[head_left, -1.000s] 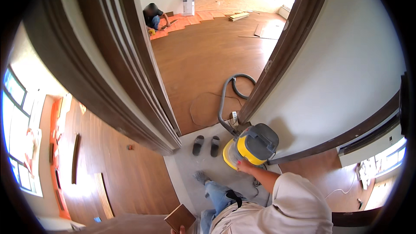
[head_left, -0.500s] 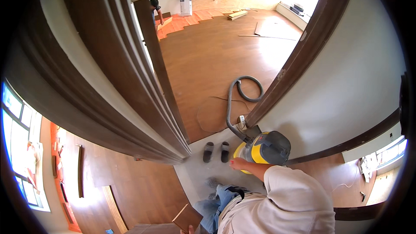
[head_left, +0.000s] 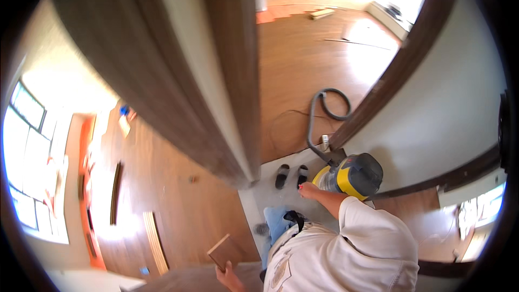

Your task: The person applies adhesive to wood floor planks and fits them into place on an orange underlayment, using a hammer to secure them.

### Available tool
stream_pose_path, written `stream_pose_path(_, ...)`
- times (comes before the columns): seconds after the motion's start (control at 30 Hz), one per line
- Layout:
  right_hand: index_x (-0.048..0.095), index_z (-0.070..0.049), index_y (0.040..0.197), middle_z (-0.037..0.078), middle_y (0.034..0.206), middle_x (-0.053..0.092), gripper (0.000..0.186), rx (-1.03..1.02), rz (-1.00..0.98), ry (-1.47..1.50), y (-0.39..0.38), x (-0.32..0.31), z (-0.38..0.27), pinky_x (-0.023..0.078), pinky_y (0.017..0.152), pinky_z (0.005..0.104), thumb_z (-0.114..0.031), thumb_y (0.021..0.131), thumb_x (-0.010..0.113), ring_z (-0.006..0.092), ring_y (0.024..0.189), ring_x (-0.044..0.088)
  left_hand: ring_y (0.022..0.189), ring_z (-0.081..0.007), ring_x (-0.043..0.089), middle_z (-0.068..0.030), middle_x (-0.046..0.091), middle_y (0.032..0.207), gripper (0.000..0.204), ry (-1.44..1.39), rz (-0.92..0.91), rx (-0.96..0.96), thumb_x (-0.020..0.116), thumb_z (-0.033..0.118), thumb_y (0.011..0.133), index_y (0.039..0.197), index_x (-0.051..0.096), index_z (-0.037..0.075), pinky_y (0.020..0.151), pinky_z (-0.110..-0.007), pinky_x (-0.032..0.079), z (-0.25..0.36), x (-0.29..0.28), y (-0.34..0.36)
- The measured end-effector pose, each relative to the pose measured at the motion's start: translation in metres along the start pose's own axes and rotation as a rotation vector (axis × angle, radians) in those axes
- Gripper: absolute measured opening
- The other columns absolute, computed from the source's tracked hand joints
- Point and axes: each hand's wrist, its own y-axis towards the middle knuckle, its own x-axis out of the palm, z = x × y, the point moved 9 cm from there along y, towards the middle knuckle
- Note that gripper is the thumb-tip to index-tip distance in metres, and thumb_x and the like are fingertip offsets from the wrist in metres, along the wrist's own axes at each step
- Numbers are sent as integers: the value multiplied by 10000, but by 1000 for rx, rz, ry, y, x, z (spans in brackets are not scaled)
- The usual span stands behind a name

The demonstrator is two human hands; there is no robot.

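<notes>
My left hand [head_left: 230, 278], at the lower edge, grips a short piece of brown floorboard [head_left: 226, 250], held tilted above the wooden floor. My right hand [head_left: 310, 190] reaches out in front of me with its fingers closed. A small reddish spot shows at its fingertips; what it is stays too small to tell. Just beyond and to the right of that hand stands a yellow and dark grey vacuum cleaner [head_left: 363, 175]. Its grey hose [head_left: 312, 125] runs over the doorway and loops on the floor. A pair of dark slippers [head_left: 282, 176] lies by my right hand.
A brown door frame [head_left: 232, 75] rises ahead, with a white wall [head_left: 448, 81] on the right. Long boards [head_left: 155, 240] lie on the left room's floor. A board stack [head_left: 322, 14] lies in the far room. A blurred blue shape [head_left: 125, 111] is far left.
My view has swung left, showing more of the left room. The person in the far room is out of sight. My left hand with the floorboard piece has come further into view.
</notes>
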Motion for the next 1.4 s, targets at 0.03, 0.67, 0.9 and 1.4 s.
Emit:
stream_pose_path(0.03, 783, -92, 805, 113, 773, 771, 307, -24, 16, 18, 8, 3, -15, 581, 729, 456, -341, 894, 628, 309, 768, 751, 966, -164, 661, -94, 701, 1087, 288, 30, -21, 48, 687, 1, 915, 1197, 681, -53, 872, -314, 544, -2, -7, 11)
stream_pose_path(0.67, 757, -59, 800, 92, 762, 766, 231, -232, -284, 131, 223, 57, -364, 563, 631, 376, -226, 885, 621, 213, 650, 710, 906, -94, 626, 10, 708, 1013, 299, -72, 457, -103, 811, 60, 880, 1155, 704, 10, 832, -277, 501, 35, -90, 59)
stream_pose_path(0.9, 738, -22, 957, 112, 721, 722, 196, 102, -314, 421, 379, 84, -417, 545, 568, 335, -152, 916, 596, 183, 628, 686, 1002, -114, 673, -35, 749, 1098, 380, -179, 449, -138, 808, -1, 861, 1228, 720, -41, 899, -285, 530, 116, -81, 219)
stream_pose_path(1.4, 681, -59, 880, 80, 739, 721, 168, 2, -288, 542, 551, -88, -632, 491, 520, 300, -186, 963, 610, 140, 572, 635, 949, -100, 658, -17, 738, 1055, 327, -63, 434, -74, 791, 32, 891, 1207, 720, -17, 875, -266, 523, 270, -120, 476)
